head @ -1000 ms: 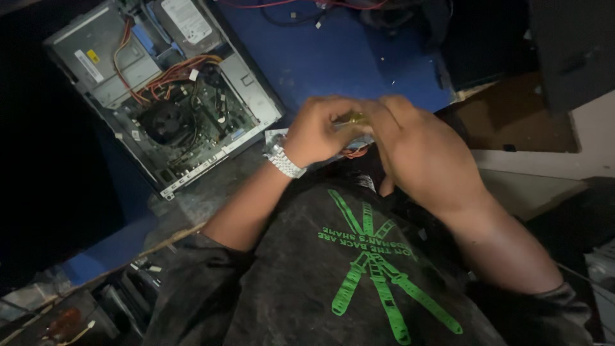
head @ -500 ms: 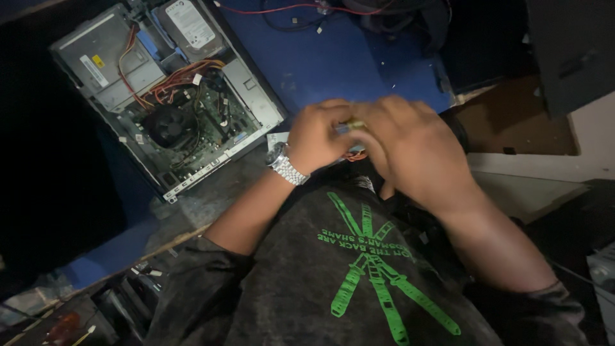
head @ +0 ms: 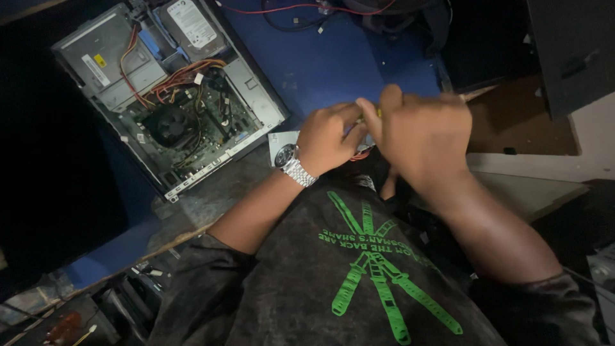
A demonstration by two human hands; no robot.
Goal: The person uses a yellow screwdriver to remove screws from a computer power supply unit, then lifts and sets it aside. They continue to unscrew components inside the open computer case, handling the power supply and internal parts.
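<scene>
**Two hands closed around a small part beside an open computer case**

Blue-topped and cluttered, the workbench (head: 333, 70) carries, at the left, an open grey metal desktop computer case (head: 170, 96) lying on its side. Inside it sit a black round cooling fan (head: 170, 125) on a green circuit board, a bundle of orange and red wires (head: 179, 74), and a silver hard drive (head: 191, 24) at the top. Right of the case, the left hand (head: 327, 138) — a silver metal wristwatch (head: 293, 165) on its wrist — curls shut around a small yellowish object (head: 378, 114). That object lies between both hands, almost hidden; its long axis cannot be told. The right hand (head: 423, 138) folds over it from the right, fingers closed, touching the left — both equally near. Below spreads a dark shirt with a green print (head: 378, 269).
</scene>
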